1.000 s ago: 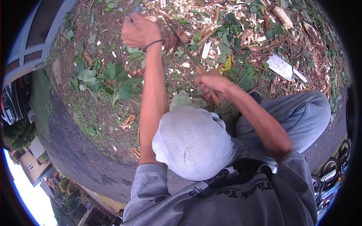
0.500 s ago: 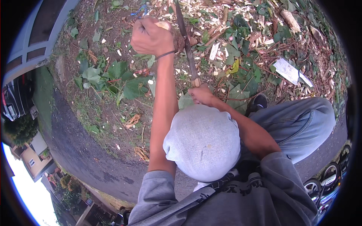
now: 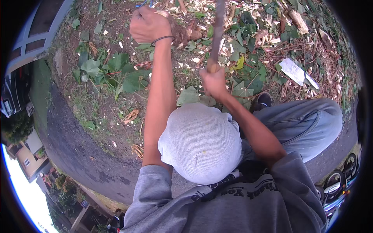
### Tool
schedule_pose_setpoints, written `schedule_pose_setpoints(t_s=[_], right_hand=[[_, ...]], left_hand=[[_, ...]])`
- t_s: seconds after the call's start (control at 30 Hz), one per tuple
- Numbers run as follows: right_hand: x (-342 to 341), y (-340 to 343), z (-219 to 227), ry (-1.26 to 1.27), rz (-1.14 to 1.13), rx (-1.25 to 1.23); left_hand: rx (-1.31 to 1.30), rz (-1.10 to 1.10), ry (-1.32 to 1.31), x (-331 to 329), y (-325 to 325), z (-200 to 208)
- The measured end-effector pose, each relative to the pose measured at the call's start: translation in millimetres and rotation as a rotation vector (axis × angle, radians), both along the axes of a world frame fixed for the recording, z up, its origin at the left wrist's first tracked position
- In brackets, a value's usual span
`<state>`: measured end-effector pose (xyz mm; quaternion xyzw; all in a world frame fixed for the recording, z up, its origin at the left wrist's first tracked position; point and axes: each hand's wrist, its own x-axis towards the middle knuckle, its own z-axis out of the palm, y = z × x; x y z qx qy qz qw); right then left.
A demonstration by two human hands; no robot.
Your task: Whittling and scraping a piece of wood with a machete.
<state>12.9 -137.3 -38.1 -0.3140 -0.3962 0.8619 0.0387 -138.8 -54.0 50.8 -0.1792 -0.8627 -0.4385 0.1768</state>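
My right hand (image 3: 214, 80) is closed around the wooden handle of a machete (image 3: 218, 33). Its long dark blade points away from me, raised and blurred by motion. Farther forward and to the left, my left hand (image 3: 149, 25) is a fist around a piece of wood (image 3: 162, 14). Only its pale cut end shows past the thumb side; the fingers hide the rest. Between the hands, a brown lump (image 3: 191, 34) lies on the soil, its kind unclear. The blade stands to the right of it, apart from the left hand.
Pale wood chips (image 3: 268, 40) are strewn over the ground ahead and to the right. Green leaves (image 3: 136, 80) lie left of my left forearm. A white sheet (image 3: 293, 72) rests among twigs at right. My bent knee (image 3: 318, 116) is at right, with parked motorbikes (image 3: 338, 180) beyond.
My right hand has risen a little and turned, swinging the machete blade away from the left hand, to the right. My left hand has shifted slightly forward and left, still gripping the wood.
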Motion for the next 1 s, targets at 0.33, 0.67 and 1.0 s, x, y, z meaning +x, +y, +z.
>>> schedule_pose_setpoints(t_s=[0.33, 0.67, 1.0], right_hand=[[95, 114, 191, 0.039, -0.435, -0.2], [178, 177, 264, 0.248, -0.767, 0.277], [224, 234, 270, 0.219, -0.305, -0.414]], left_hand=[[0.054, -0.365, 0.102, 54, 36, 7], [0.67, -0.237, -0.669, -53, -71, -25], [0.65, -0.041, -1.077, -35, -155, -82]])
